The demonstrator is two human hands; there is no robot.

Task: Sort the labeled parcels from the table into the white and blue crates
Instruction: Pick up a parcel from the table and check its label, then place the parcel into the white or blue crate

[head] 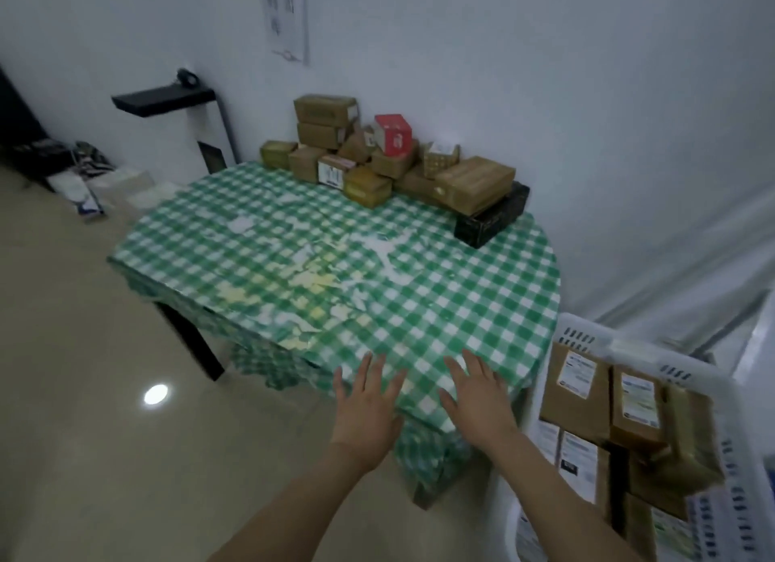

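A pile of brown cardboard parcels (377, 159) sits at the far side of the table (482, 293), against the wall, with a red and white box (393, 134) on top and a long black box (492, 220) at its right end. The white crate (604, 345) stands at the table's right, holding several labelled brown parcels (576, 383). My left hand (369, 410) and my right hand (478, 402) reach out flat with fingers spread over the table's near edge, holding nothing. No blue crate is in view.
The table wears a worn green and white checked cloth. A black shelf (163, 99) juts from the wall at the back left, with clutter (79, 176) on the floor below it. Beige tiled floor (84, 394) lies to the left.
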